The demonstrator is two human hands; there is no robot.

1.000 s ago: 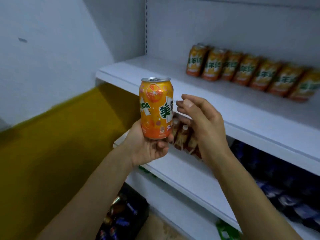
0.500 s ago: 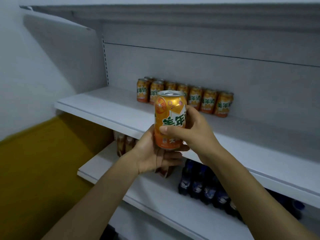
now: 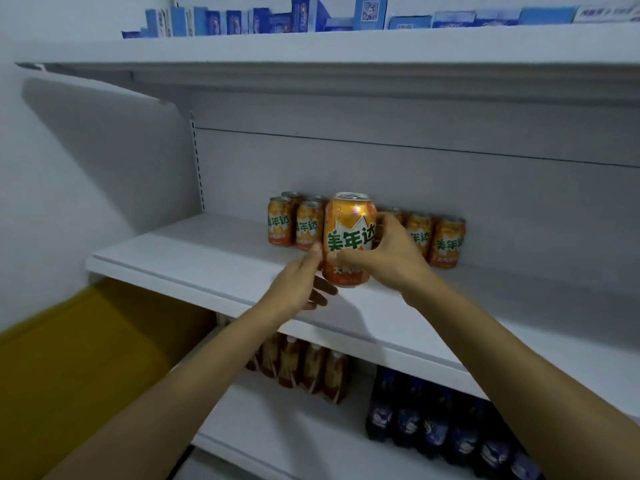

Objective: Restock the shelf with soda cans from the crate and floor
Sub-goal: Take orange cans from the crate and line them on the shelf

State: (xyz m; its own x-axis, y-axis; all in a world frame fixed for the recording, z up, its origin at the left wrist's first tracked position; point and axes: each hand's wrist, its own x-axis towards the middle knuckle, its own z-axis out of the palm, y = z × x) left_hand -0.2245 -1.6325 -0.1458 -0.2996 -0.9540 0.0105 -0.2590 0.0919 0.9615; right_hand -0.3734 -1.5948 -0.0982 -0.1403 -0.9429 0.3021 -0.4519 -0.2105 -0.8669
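Our right hand (image 3: 388, 258) grips the orange soda can (image 3: 349, 237), held upright over the white shelf (image 3: 207, 258), just in front of the row of matching cans (image 3: 446, 242). Our left hand (image 3: 298, 285), fingers loose, touches its lower side.

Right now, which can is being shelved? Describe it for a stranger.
On the middle white shelf, a row of orange cans stands against the back wall. The front can, ahead of that row, alone is gripped by the right hand, left hand touching its side.
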